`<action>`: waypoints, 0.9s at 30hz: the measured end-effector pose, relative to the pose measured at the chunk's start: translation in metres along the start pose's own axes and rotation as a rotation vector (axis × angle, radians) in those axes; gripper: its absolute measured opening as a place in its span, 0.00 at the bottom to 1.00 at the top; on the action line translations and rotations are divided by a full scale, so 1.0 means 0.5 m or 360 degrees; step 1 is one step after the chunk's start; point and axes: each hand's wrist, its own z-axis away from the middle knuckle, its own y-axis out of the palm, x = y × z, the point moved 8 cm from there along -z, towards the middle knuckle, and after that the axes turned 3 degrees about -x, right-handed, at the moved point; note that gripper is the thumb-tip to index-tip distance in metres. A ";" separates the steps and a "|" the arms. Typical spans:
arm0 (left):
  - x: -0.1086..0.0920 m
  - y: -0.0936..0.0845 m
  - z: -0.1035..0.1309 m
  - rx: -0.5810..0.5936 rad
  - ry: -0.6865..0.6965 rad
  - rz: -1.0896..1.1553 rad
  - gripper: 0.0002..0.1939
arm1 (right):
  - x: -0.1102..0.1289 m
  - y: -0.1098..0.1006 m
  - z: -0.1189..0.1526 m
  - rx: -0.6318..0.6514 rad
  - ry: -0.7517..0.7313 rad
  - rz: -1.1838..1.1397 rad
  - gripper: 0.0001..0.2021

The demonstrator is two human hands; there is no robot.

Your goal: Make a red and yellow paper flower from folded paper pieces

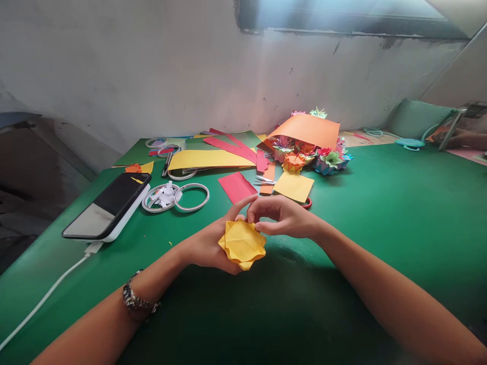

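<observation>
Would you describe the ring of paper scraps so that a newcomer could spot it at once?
On the green table, find the phone at the left. Just to its right are two white rings; the wanted ring is nearer the phone. White scraps are piled in it, while the neighbouring ring has none.

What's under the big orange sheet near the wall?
Folded paper flowers show around the edges of the orange sheet; whatever lies beneath its middle is covered.
</observation>
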 end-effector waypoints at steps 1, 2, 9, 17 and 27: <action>0.000 0.001 0.000 0.0009 0.0007 -0.0012 0.49 | 0.004 0.002 0.000 0.0009 -0.0046 0.0105 0.02; 0.000 0.002 0.001 0.0014 0.0012 -0.0026 0.49 | 0.008 0.004 0.000 0.0016 -0.0091 0.0210 0.02; 0.000 0.001 -0.001 0.0003 0.0035 -0.0105 0.46 | 0.013 0.000 0.000 -0.0061 -0.0174 0.0417 0.02; -0.031 -0.048 -0.004 -0.0612 0.0496 -0.1840 0.49 | 0.024 -0.039 0.002 -0.0601 -0.0256 0.0610 0.02; -0.024 -0.017 -0.012 -0.0501 0.0545 -0.2276 0.48 | 0.018 -0.009 0.001 -0.0757 -0.0144 0.0884 0.05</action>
